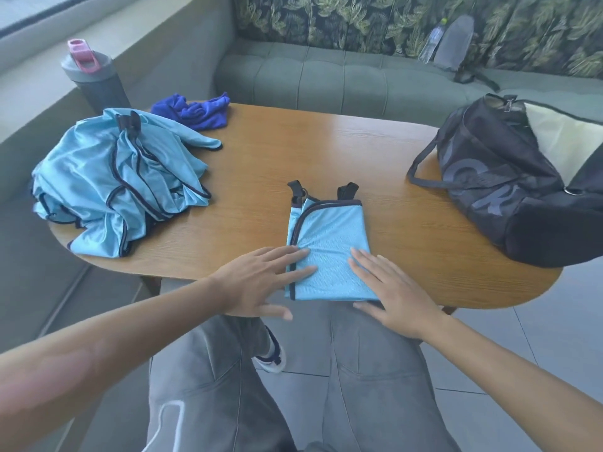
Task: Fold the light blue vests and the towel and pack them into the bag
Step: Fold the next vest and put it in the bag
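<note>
A folded light blue vest (329,236) with dark trim and two black strap tabs lies at the near edge of the wooden table (326,151). My left hand (261,282) rests flat on its left edge, fingers straight. My right hand (391,295) presses flat on its lower right corner. A heap of unfolded light blue vests (114,177) sits at the table's left end. A crumpled dark blue towel (195,112) lies behind the heap. The black duffel bag (509,184) stands open at the right end, a pale lining showing inside.
A grey bottle with a pink lid (91,76) stands behind the heap at the far left. A green sofa (326,76) runs behind the table, with a clear bottle and a grey pouch (453,40) on it. My grey-trousered legs are below the table edge.
</note>
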### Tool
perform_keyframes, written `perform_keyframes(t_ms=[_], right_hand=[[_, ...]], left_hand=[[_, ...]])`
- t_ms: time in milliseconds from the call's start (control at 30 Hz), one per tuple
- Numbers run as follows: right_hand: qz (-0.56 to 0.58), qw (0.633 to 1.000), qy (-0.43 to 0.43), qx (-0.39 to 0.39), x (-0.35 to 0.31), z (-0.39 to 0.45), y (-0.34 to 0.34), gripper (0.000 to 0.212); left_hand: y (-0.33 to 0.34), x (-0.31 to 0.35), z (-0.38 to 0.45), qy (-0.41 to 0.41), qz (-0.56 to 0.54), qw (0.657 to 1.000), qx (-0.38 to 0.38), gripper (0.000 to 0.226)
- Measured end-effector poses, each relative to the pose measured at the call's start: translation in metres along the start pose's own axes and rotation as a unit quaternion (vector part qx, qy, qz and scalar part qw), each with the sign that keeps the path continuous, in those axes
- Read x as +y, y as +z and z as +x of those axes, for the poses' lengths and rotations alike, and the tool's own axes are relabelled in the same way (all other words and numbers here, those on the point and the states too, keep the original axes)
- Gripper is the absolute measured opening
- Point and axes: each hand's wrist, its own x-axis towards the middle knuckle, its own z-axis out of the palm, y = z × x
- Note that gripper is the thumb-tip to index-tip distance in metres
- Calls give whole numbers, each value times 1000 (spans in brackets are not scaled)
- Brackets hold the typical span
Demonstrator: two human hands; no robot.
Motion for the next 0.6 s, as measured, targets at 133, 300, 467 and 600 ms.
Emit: perform_keyframes(t_ms=[133,300,467,600], right_hand=[[42,998,13,46,-5,-11,8,89],[179,976,81,91,-8,-5,2,58],[319,902,241,162,-25,17,-22,17],[432,826,291,215,-29,42,-20,12]], left_hand=[[5,16,-2,8,42,998,55,80],[1,16,8,-18,-31,995,96,57],[-10,15,21,-150,-276,934,171,25],[-11,20,42,-287,-387,847,225,18]])
